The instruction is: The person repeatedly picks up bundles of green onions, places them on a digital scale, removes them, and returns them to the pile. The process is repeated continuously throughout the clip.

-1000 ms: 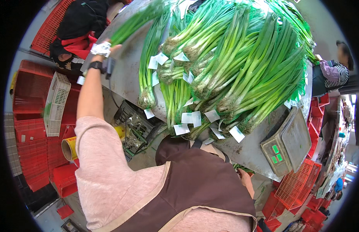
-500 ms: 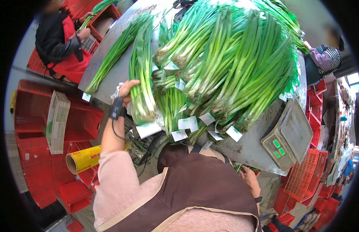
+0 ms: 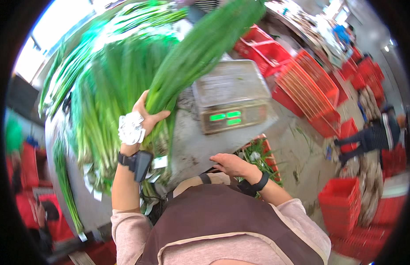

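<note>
My left hand (image 3: pixel 147 117), its thumb spread across the stalks, grips a bundle of green onions (image 3: pixel 191 62) near its root end. The leaves slant up to the right, blurred by motion, past the corner of a digital scale (image 3: pixel 233 86) with lit green digits. White paper tags wrap the left wrist. Beside this hand lies a large pile of green onions (image 3: pixel 105 88), with white labels at the root ends. My right hand (image 3: pixel 233 165) hovers at the table's near edge, empty, its fingers pointing left and slightly bent.
A red crate with green trimmings (image 3: pixel 262 161) stands below the table edge by my right hand. Red baskets (image 3: pixel 308 81) are stacked beyond the scale. One bundle (image 3: pixel 66 190) lies at the table's left side. People stand at far left and right.
The view has turned to the right. My left hand has swung a bundle of green onions rightward towards the scale. My right hand has come up from the lower right to before my body.
</note>
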Demonstrator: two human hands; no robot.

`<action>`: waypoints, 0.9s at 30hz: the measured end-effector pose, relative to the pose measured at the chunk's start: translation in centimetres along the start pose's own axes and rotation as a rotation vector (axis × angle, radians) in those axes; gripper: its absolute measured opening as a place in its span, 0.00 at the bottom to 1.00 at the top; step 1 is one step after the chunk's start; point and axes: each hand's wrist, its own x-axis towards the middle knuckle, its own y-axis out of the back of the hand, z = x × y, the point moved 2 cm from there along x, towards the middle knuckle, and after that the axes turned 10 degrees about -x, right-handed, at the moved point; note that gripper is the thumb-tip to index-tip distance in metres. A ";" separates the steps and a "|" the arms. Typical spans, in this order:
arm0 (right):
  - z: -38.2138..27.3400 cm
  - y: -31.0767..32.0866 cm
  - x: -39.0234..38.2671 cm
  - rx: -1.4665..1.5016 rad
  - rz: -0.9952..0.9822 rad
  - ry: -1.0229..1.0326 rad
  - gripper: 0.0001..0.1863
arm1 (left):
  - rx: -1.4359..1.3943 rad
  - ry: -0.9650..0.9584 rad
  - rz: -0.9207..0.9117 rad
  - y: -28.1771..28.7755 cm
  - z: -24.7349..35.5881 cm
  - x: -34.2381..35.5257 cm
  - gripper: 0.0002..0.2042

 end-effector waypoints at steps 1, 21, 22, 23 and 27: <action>1.1 0.4 -1.9 -0.019 0.012 -0.084 0.15 | -0.098 -0.110 -0.097 -3.2 1.3 2.4 0.35; 14.1 1.7 -19.3 -0.145 -0.007 -0.593 0.18 | -0.580 0.003 0.629 -4.6 -1.8 6.6 0.12; 15.6 3.4 -17.6 -0.180 -0.131 -0.569 0.16 | -0.623 -0.005 0.726 -2.9 -1.9 4.8 0.10; 16.2 5.3 -16.1 -0.183 -0.060 -0.532 0.14 | -0.708 -0.049 0.744 -1.6 -2.0 3.2 0.09; 16.6 13.2 -6.6 -0.268 0.069 -0.249 0.11 | -0.603 0.021 0.857 1.8 -1.7 -2.9 0.10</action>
